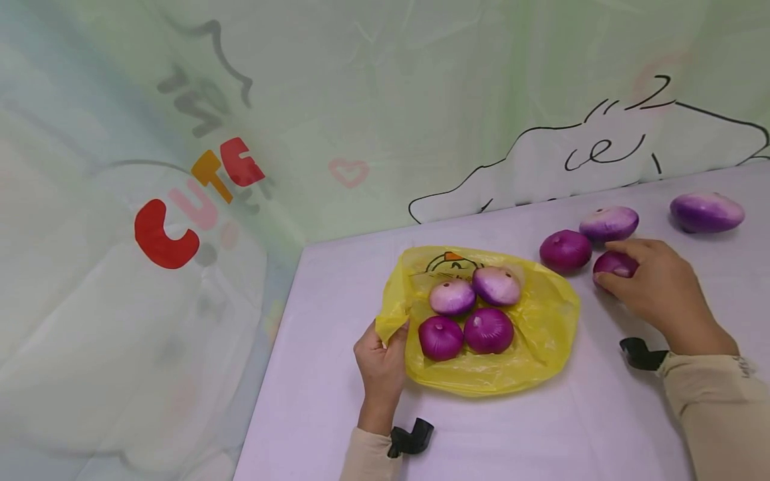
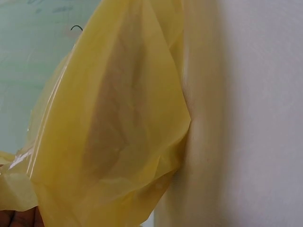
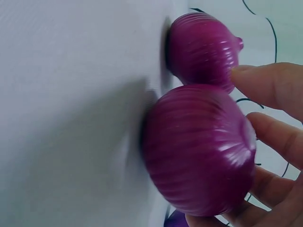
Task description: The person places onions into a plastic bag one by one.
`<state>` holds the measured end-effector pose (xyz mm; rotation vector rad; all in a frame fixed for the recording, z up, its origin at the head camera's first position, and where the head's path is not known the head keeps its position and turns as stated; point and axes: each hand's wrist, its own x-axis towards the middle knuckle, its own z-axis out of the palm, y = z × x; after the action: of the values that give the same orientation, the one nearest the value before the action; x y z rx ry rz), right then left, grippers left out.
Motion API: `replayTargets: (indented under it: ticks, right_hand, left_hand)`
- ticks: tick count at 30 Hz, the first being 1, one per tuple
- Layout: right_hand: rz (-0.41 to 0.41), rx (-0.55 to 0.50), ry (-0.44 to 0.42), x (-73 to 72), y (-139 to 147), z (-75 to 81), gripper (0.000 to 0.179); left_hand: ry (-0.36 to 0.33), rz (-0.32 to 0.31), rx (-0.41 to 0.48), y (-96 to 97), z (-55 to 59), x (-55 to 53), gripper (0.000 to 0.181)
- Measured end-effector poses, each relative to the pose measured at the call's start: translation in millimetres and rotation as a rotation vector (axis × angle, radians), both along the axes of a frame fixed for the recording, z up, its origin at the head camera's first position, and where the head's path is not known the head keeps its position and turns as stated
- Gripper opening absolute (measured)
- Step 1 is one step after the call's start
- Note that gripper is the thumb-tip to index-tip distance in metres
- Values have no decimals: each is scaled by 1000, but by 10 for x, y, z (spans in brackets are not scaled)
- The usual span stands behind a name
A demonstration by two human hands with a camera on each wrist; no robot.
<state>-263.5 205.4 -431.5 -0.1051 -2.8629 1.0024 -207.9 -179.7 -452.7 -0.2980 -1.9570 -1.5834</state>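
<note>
My left hand [image 1: 381,364] pinches the left edge of a yellow plastic bag [image 1: 544,334], whose thin sheet fills much of the left wrist view. Two red onions [image 1: 489,331] and two purple-and-white, turnip-like vegetables [image 1: 452,297] sit together within the bag's open mouth. To the right of the bag, my right hand [image 1: 662,287] has its fingers curled round another red onion [image 3: 199,151], thumb on the near side. Just beyond it is one more red onion [image 3: 203,49], close to the held one.
Behind the loose onions lies a purple-and-white vegetable [image 1: 609,224], and another purple-and-white vegetable [image 1: 706,212] is at the far right. The table [image 1: 325,347] has a pale cloth. A printed curtain [image 1: 337,120] hangs along its back and left sides.
</note>
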Motion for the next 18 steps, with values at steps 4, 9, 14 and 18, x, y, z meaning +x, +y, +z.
replayTargets:
  ticks: [4, 9, 14, 18]
  right_hand:
    - [-1, 10, -18, -21, 21, -45, 69]
    - [-5, 8, -75, -30, 29, -69, 82]
    - [-4, 10, -100, -44, 32, -109, 94]
    - [-8, 23, -100, -55, 39, -130, 97]
  left_hand:
    - [-1, -7, 10, 3, 7, 6, 18]
    - [-11, -9, 16, 6, 8, 7, 18]
    - [-19, 1, 15, 3, 12, 13, 18]
    - [-21, 7, 7, 4, 24, 13, 19]
